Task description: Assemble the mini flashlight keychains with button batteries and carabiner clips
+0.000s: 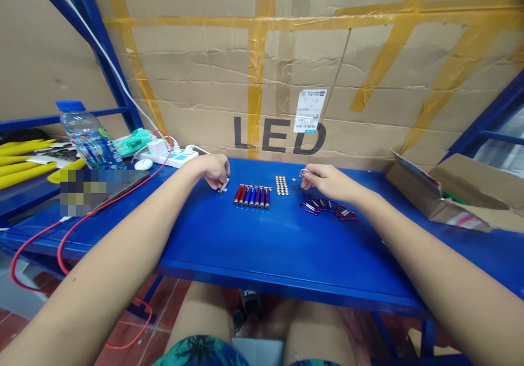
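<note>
Found left hand (216,172) with fingertips together, pinched at a small silvery piece (223,186) low over smooth blue tabletop (254,251); cannot tell whether lifted. Found right hand (319,176) clamped, thumb against fingers, on a small shiny metal part (302,173). Noted between both, slightly nearer: slim glossy cylinders (251,197) in red, blue and purple, laid side by side. Noted right of these: small round metallic discs (281,185), gridded. Noted just near of right hand: looped carabiners (323,204), fanned. Observed at far side: creased, yellow-taped cardboard (196,82).
</note>
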A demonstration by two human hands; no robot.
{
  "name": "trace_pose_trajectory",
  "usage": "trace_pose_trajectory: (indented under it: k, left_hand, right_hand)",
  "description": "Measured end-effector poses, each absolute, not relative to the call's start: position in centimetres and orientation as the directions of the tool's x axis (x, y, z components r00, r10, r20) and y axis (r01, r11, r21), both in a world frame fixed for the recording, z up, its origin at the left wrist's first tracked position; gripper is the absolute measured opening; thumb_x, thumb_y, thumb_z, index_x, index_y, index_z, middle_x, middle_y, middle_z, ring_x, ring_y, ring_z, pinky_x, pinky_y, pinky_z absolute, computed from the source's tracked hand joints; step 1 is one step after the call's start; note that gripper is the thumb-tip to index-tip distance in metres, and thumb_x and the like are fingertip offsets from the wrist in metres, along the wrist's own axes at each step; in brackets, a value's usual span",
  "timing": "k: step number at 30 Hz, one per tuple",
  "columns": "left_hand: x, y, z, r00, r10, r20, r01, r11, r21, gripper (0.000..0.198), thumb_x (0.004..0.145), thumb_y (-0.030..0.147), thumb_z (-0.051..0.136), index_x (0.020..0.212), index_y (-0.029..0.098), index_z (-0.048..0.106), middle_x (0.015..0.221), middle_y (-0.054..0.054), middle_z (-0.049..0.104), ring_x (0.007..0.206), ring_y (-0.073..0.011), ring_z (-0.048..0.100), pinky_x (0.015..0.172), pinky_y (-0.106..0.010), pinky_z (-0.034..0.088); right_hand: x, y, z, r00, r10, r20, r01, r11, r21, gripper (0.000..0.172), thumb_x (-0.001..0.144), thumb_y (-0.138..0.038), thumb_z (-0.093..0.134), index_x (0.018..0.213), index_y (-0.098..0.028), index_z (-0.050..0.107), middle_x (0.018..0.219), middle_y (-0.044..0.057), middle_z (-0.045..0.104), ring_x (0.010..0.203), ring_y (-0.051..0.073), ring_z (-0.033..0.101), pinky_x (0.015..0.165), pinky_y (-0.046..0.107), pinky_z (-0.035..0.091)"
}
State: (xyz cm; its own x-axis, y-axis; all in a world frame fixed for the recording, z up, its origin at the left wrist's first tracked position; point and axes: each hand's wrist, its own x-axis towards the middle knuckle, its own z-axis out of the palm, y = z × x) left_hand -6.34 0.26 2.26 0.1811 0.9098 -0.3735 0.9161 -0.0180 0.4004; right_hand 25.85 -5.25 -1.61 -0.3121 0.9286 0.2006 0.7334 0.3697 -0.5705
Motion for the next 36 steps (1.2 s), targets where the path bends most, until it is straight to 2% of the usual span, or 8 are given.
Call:
trace_pose_trajectory:
  k: [7, 20, 26, 36]
  left_hand:
    - [-6.28, 0.02, 2.13, 0.309, 0.818, -0.486, 0.846, -0.003, 0.533, 0.028, 0.061, 0.012, 0.071, 0.086, 0.016, 0.061, 0.073, -0.006, 0.072, 0.081, -0.0258, 0.074, 0.076, -0.036, 0.061]
    - [-6.1, 0.19, 1.6, 0.377, 0.772, -0.511, 0.821, -0.022, 0.571, 0.045, 0.063, 0.016, 0.072, 0.103, 0.016, 0.052, 0.075, -0.007, 0.074, 0.074, -0.0243, 0.074, 0.073, -0.035, 0.062]
    - [-6.07, -0.02, 1.72, 0.415, 0.757, -0.504, 0.815, -0.063, 0.576, 0.044, 0.062, 0.021, 0.075, 0.101, 0.016, 0.053, 0.078, -0.008, 0.074, 0.082, -0.026, 0.075, 0.074, -0.036, 0.062]
    - [-6.21, 0.16, 1.54, 0.421, 0.761, -0.493, 0.781, -0.028, 0.623, 0.039, 0.062, 0.018, 0.072, 0.096, 0.016, 0.053, 0.075, -0.008, 0.073, 0.075, -0.0264, 0.074, 0.073, -0.039, 0.063]
  right_hand:
    - [25.99, -5.13, -1.79, -0.325, 0.927, 0.186, 0.732, 0.371, -0.571, 0.027, 0.097, -0.03, 0.044, 0.076, -0.021, 0.058, 0.084, 0.008, 0.074, 0.081, 0.021, 0.069, 0.08, 0.037, 0.053]
    - [25.87, -5.23, -1.66, -0.344, 0.923, 0.172, 0.727, 0.378, -0.573, 0.027, 0.096, -0.028, 0.043, 0.074, -0.021, 0.058, 0.083, 0.008, 0.073, 0.079, 0.022, 0.069, 0.08, 0.039, 0.054]
    - [25.8, -5.23, -1.65, -0.336, 0.928, 0.16, 0.725, 0.364, -0.585, 0.027, 0.096, -0.03, 0.046, 0.074, -0.021, 0.057, 0.083, 0.009, 0.073, 0.078, 0.022, 0.069, 0.08, 0.038, 0.054]
    - [25.76, -5.46, -1.35, -0.342, 0.93, 0.134, 0.74, 0.354, -0.572, 0.027, 0.097, -0.027, 0.044, 0.075, -0.02, 0.058, 0.084, 0.009, 0.073, 0.079, 0.021, 0.068, 0.079, 0.036, 0.052]
